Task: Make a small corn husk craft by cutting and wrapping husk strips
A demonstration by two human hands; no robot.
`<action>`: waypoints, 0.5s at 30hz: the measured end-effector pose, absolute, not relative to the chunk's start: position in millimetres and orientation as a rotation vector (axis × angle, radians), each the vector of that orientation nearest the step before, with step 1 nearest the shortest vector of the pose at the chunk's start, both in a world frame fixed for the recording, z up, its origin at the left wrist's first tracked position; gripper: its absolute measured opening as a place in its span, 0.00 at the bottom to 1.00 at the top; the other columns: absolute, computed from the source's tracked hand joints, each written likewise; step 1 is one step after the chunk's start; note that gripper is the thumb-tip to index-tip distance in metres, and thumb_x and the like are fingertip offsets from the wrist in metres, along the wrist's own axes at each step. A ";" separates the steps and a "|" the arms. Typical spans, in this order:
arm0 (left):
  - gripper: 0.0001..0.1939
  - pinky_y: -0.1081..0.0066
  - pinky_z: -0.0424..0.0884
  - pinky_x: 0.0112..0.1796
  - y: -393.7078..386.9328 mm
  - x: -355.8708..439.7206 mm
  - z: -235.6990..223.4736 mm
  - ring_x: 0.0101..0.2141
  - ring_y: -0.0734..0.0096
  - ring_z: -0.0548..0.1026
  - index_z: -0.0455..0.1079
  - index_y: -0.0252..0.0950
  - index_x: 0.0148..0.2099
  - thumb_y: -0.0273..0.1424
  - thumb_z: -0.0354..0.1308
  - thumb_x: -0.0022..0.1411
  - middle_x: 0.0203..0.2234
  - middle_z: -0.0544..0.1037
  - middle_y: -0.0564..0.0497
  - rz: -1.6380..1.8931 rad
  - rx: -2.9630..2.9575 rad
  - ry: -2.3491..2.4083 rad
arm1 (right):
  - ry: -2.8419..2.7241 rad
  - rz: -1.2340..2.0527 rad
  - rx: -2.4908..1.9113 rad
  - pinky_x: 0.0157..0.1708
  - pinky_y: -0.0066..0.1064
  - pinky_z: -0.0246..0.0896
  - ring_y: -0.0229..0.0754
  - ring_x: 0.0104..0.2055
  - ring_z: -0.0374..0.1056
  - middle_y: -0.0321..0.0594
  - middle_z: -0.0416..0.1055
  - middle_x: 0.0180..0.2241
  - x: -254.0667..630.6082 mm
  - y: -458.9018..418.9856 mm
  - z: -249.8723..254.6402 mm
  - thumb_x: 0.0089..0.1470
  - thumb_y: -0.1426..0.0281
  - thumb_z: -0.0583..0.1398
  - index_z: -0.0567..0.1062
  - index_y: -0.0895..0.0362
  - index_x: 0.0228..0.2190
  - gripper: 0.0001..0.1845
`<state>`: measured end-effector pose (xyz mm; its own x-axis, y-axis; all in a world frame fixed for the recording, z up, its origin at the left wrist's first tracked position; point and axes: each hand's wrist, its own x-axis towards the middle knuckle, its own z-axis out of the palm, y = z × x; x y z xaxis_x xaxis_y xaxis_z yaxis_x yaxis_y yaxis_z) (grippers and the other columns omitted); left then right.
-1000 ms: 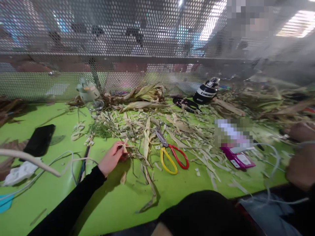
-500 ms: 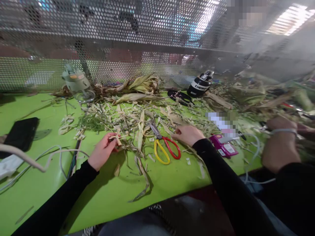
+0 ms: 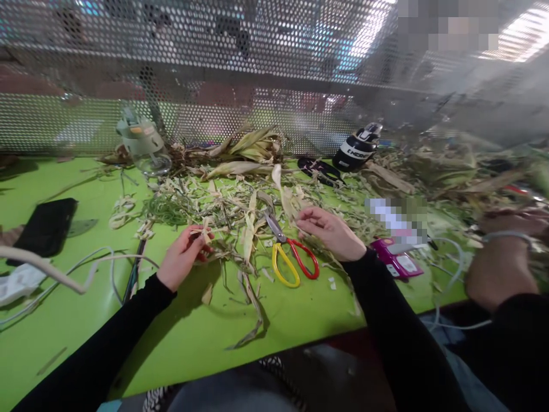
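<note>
My left hand [image 3: 184,256] is closed in a pinch on a small folded piece of dried corn husk [image 3: 205,233] just above the green table [image 3: 171,343]. My right hand [image 3: 332,232] is closed on a pale husk strip [image 3: 285,197] that rises from the heap of husk scraps [image 3: 231,212]. Scissors with one yellow and one red handle [image 3: 291,260] lie on the table between my hands, nearer the right one.
A perforated metal screen [image 3: 214,68] walls the table's far edge. A black phone [image 3: 47,226] and white cables [image 3: 64,274] lie at left. A pink packet [image 3: 397,263] lies at right, beside another person's hand and arm [image 3: 501,269]. A jar [image 3: 143,146] stands at the back.
My right arm came into view, reached into the husk heap beside the scissors and lifted a strip. My left hand has kept its hold on the small husk piece.
</note>
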<state>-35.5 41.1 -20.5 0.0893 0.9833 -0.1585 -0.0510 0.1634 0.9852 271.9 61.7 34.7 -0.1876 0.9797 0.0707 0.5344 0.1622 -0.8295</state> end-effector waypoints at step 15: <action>0.12 0.70 0.67 0.26 38.0 -36.6 -22.1 0.28 0.67 0.73 0.61 0.38 0.45 0.37 0.47 0.61 0.32 0.75 0.48 0.647 1.569 1.166 | -2.625 0.470 -1.362 0.41 0.40 0.65 0.45 0.41 0.69 0.43 0.72 0.41 206.2 70.8 -10.3 0.57 0.75 0.49 0.70 0.55 0.44 0.16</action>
